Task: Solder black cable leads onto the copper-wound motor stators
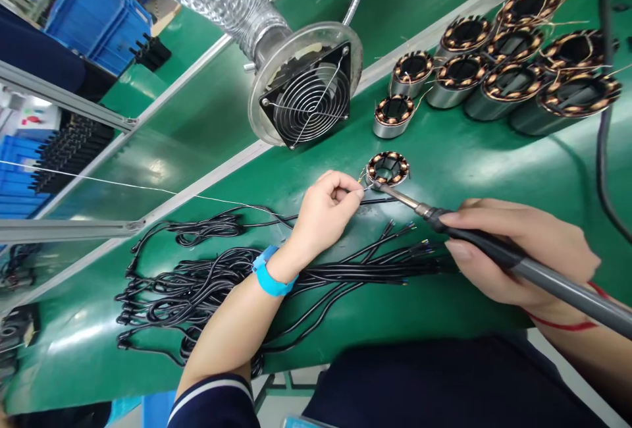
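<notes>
My right hand [523, 250] is closed around the dark handle of a soldering iron [563, 286]. Its metal tip reaches the near rim of a motor stator [388, 168] with copper windings, standing on the green bench. At the left side of that stator, my left hand [326, 211] pinches a thin silvery solder wire [217, 199], which trails away to the left. Short thin leads show between those fingertips and the windings. A black cable [378, 201] ends just below the stator; whether it touches the leads I cannot tell.
Several more stators [459, 82] stand at the back right. A fume extractor fan [311, 105] hangs above the bench on a silver duct [212, 0]. Bundled black cables [212, 283] lie under and beside my left forearm. A dark cord [602, 151] hangs at the right.
</notes>
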`<state>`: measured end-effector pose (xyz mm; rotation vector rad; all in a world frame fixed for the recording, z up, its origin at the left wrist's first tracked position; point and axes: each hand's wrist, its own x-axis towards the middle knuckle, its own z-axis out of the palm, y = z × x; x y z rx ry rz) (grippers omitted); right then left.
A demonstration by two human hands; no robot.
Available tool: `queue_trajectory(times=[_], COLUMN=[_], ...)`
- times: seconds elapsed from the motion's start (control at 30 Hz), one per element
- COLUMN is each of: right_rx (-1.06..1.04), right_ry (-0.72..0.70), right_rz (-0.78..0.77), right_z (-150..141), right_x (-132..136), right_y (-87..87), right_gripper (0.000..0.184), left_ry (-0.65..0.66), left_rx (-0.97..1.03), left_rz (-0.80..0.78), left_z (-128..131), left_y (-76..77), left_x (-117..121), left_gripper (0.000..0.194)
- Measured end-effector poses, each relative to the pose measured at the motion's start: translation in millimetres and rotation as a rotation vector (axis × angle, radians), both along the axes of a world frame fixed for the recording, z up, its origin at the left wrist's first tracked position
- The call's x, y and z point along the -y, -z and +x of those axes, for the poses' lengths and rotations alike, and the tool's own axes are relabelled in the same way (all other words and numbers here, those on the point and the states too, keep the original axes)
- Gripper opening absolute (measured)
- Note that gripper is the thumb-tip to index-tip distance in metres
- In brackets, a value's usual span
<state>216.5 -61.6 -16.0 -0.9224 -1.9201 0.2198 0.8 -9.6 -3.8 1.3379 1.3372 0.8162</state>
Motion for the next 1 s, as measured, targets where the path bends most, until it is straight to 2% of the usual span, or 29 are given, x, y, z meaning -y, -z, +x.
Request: queue_trajectory(times=[0.67,0.87,1.0], right_rx=[0.001,0.204,0.356], right_ry=[-0.007,0.052,0.035], right_rz=[-0.027,-0.051,-0.048], right_z=[-4.4,-0.4,2.7], right_x=[-0.8,-8.7,-24.1], right_y=[0.6,-14.9,-30.6], right_gripper=[0.012,0.017,0.032], left_ry=[-0.012,-0.003,0.005], left_rx=[0.035,0.031,0.022], left_rz=[-0.006,0.006,0.005], left_z=[2.6,2.2,2.0], left_y=[-3.9,-3.4,-5.0], left_x=[-0.6,-0.5,-0.9], left_gripper=[0.010,0.009,0.009])
